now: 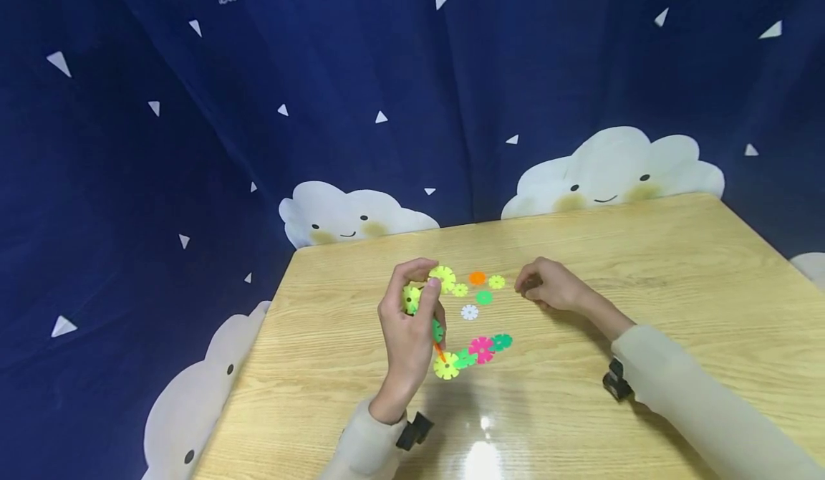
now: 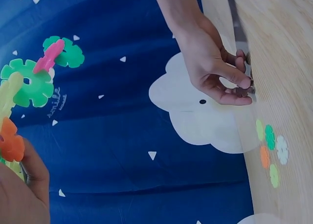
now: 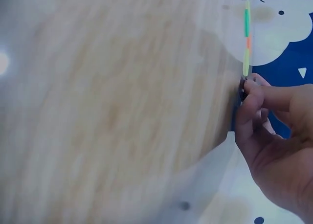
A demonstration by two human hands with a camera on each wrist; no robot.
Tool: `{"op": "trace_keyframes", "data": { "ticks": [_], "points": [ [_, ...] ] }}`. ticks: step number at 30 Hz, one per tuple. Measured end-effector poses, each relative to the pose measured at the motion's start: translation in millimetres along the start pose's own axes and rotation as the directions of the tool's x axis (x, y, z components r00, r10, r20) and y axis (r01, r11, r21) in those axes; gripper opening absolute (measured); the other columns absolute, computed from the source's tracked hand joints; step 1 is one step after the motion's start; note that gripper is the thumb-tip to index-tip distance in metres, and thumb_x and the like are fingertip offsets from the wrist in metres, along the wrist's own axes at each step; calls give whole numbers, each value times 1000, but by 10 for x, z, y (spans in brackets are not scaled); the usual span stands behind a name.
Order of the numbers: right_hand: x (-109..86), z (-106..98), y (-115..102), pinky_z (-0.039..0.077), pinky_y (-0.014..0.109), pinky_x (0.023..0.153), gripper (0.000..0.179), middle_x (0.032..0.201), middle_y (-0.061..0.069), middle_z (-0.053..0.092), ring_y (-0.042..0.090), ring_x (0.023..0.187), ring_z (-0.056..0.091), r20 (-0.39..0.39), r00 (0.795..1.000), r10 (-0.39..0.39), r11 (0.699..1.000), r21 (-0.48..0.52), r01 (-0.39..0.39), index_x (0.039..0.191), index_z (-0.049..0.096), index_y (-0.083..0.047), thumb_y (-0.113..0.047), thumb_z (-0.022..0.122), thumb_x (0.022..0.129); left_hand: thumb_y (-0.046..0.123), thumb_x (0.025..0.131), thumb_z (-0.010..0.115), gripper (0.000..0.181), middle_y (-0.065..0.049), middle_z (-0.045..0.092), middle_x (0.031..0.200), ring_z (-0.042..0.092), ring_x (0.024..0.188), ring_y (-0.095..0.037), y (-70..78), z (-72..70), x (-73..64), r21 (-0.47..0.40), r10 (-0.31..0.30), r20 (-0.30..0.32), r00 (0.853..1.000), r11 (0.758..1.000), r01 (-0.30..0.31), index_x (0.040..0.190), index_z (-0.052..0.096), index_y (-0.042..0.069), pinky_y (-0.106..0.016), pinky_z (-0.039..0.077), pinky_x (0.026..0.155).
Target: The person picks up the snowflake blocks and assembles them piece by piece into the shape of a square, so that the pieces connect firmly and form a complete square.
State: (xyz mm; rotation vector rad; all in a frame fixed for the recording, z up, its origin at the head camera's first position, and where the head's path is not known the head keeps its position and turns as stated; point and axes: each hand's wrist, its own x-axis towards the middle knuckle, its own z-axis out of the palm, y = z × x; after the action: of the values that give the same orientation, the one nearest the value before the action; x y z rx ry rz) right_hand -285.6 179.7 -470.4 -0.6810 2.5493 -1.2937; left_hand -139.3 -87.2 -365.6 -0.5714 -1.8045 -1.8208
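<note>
So we're looking at a big navy curtain (image 1: 361, 50) hanging behind everything, with a wood-grain table (image 1: 290, 394) filling the lower half. A printed smiling cloud (image 1: 612, 168) is lining up with the table's 1 o'clock edge. We're seeing the right pale sleeve (image 1: 702, 401) coming in from 4 o'clock and the left pale sleeve (image 1: 370, 444) from about 6.

The left hand (image 1: 406, 326) is gripping a chain of plastic snowflake discs (image 1: 464, 359), fingers and thumb curling round it and keeping it up over the tabletop. That chain is trailing off toward 4 o'clock from the hand, with a pink disc (image 1: 475, 349) and then a teal disc (image 1: 505, 341) finishing it.

The right hand (image 1: 553, 284) is resting down at the table, thumb and fingertips bunching together; something dark is showing there, but we can't tell whether they're pinching a piece or it's just shadow.

Between the hands, five loose ones are lying flat: orange disc (image 1: 477, 278) at 12, lime disc (image 1: 500, 281) at 2, green disc (image 1: 484, 297) mid-cluster, white disc (image 1: 465, 311) near 7 and little yellow disc (image 1: 460, 290) at 9.
</note>
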Motion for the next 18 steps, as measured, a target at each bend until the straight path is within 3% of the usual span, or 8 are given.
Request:
{"op": "trace_keyframes", "data": {
  "ticks": [6,13,18],
  "points": [
    [-103,-63,-2,46,24,48,16,92,12,70,17,57,54,-38,999,17,1000,6,-16,106,73,2,7,60,99,9,106,57,22,-25,56,94,48,36,-19,-9,26,-3,14,18,15,1000,1000,-18,125,69,7,-30,38,26],
    [-222,-63,-163,46,26,47,13,100,15,65,22,58,56,-118,993,6,992,129,10,109,72,-4,0,62,102,9,107,57,21,-18,57,97,46,35,-22,-19,59,-14,-20,7,27,1000,1000,-7,123,69,10,-30,39,26],
    [-294,-99,-375,52,33,50,11,104,12,71,20,59,58,-170,985,-19,982,182,50,106,73,-10,-4,66,101,11,107,56,19,-17,55,84,45,34,-22,-23,107,-9,-40,-11,36,999,999,12,121,68,9,-31,38,26]
  ]
}}
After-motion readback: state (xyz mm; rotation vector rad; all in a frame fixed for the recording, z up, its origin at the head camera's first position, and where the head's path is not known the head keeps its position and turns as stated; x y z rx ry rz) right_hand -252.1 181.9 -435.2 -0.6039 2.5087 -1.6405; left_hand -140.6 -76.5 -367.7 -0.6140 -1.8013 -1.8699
